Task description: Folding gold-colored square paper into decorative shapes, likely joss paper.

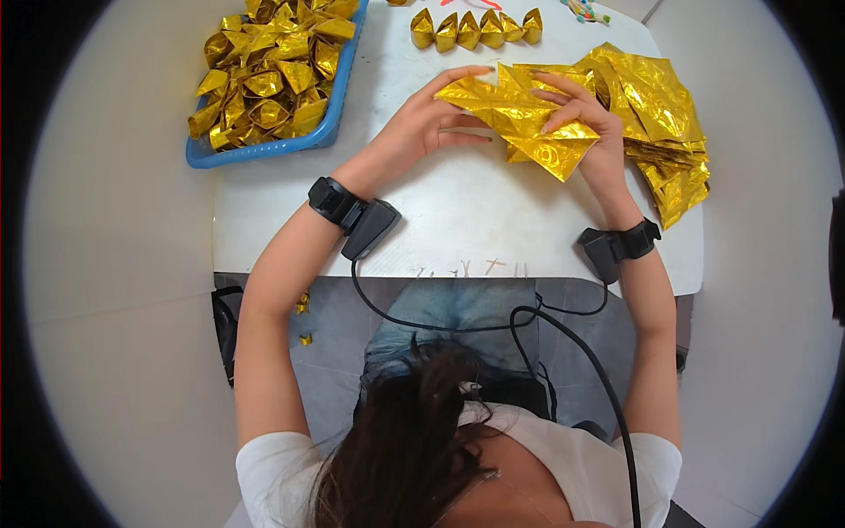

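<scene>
A partly folded gold foil sheet [532, 119] with several pointed corners is held above the white table between my two hands. My left hand [422, 123] has its fingers around the sheet's left corner. From the other side, my right hand [591, 132] grips the sheet, its fingertips pressing on the shiny upper face. Parts of the fingers behind the foil are hidden. Beside my right hand lies a thick stack of gold foil sheets [656, 101], overlapping unevenly.
A blue plastic basket [264, 153] heaped with folded gold foil pieces [268, 84] stands at the far left. Several boat-shaped foil pieces [467, 32] line up along the far side of the white table [308, 211]. Black cables [581, 348] run from my wrist bands across my lap.
</scene>
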Motion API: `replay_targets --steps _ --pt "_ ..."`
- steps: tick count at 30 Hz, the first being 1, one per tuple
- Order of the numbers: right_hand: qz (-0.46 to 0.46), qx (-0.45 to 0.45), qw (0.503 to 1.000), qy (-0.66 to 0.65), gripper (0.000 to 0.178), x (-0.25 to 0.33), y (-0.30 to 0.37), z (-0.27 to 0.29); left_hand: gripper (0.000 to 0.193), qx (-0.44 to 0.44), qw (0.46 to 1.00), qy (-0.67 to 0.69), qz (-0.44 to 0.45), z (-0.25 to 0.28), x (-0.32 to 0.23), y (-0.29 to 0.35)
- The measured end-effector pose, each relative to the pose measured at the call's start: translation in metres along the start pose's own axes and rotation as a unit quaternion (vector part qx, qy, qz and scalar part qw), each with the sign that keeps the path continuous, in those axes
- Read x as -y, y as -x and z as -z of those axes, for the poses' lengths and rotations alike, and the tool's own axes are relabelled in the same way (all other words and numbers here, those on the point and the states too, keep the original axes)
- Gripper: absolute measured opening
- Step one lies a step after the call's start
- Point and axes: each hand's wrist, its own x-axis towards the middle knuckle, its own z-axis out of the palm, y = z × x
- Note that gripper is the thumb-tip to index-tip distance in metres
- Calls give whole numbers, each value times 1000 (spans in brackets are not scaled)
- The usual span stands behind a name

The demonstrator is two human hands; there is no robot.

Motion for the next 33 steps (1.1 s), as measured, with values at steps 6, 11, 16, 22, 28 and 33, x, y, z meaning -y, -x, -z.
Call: replay_targets --steps 6,11,16,22,28,33 --pt "-207 79 969 -106 25 4 3 -11 57 2 997 79 23 13 -4 2" --pt "-196 96 970 -105 24 -2 4 -9 48 -37 997 64 -21 10 -1 0" --pt "-202 128 966 -93 19 -10 5 -5 46 -39 999 20 -28 8 -1 -1" --pt "-218 10 964 -150 29 6 4 -16 44 -69 993 -98 -13 7 5 1" --pt "-286 -24 954 -86 35 -12 7 -11 35 6 996 -93 3 16 8 -1" --pt "-281 -82 951 -102 34 -10 7 -8 32 9 996 -71 56 7 -1 1"
